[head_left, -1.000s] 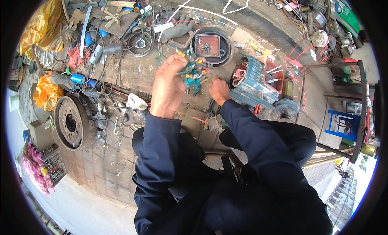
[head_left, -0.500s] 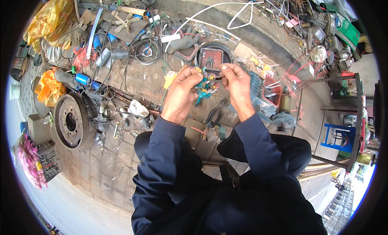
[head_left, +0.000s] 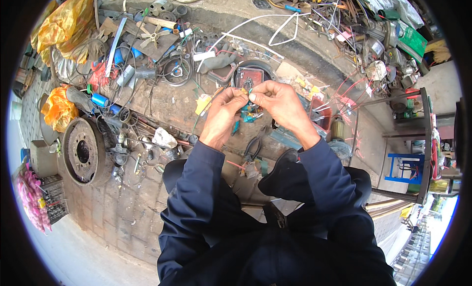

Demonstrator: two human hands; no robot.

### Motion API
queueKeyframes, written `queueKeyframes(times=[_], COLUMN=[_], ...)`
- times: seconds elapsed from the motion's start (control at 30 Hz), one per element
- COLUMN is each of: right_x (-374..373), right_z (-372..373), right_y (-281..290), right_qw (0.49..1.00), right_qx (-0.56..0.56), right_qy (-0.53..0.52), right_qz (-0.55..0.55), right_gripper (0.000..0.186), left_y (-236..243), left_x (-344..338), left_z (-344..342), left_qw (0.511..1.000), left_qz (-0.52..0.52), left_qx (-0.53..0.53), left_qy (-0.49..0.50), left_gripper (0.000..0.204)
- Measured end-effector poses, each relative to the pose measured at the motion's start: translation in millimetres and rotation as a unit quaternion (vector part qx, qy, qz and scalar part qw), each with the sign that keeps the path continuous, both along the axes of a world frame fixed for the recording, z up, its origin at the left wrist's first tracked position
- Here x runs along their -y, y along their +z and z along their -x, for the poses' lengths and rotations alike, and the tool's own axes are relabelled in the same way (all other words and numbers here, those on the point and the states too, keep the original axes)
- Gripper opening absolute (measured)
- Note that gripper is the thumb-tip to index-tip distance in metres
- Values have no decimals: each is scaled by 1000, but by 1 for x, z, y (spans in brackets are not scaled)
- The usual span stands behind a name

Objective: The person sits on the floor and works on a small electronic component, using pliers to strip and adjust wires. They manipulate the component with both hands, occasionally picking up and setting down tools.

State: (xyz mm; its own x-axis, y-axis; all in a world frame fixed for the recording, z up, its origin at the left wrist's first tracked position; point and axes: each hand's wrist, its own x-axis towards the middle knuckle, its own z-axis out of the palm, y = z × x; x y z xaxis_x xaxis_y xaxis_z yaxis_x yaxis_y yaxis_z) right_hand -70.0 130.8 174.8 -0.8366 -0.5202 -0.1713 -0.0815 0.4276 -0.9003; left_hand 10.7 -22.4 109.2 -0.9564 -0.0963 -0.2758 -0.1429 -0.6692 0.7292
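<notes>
My left hand is closed in a pinch at the edge of a teal bunch of small wired pieces, with yellow bits showing at the fingertips. Close against it, the thumb and forefinger of my right hand press together beside a thin teal end. What exactly lies between those fingertips is too small to make out. Just beyond the hands sits a round black housing with a red square box in it. On the ground below the hands lie dark-handled pliers.
Left of me stands a rusty wheel drum. Motor parts, blue cylinders and a small fan blade crowd the far left. At the right are a red tray, a grey finned casing and a dark metal frame.
My right hand has moved left, and its fingertips now meet those of my left hand above the teal bunch. The view has shifted slightly.
</notes>
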Motion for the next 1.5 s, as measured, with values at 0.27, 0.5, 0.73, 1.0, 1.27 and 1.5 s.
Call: queueKeyframes(times=[0.27,0.5,0.73,1.0,1.27,1.5], right_x=[9,8,-17,-43,-46,-13], right_z=[-4,-3,14,-6,-8,18], right_y=[17,14,-78,-257,-246,-58], right_qw=[989,986,982,916,919,986], right_qx=[131,139,75,-169,-179,29], right_qy=[-70,-84,-171,-40,-26,-139], right_qz=[5,38,36,-361,-350,92], right_gripper=[14,15,16,18,25,19], left_y=[4,5,13,8,10,12], left_x=[-2,-2,6,15,16,15], left_z=[1,2,-4,-4,-1,-6], left_qw=[995,985,997,993,987,986], left_qz=[96,158,25,-81,-160,-159], left_qx=[-11,-44,14,42,-22,-34], left_qy=[19,47,72,69,14,-21], left_gripper=[9,7,4,5,2,15])
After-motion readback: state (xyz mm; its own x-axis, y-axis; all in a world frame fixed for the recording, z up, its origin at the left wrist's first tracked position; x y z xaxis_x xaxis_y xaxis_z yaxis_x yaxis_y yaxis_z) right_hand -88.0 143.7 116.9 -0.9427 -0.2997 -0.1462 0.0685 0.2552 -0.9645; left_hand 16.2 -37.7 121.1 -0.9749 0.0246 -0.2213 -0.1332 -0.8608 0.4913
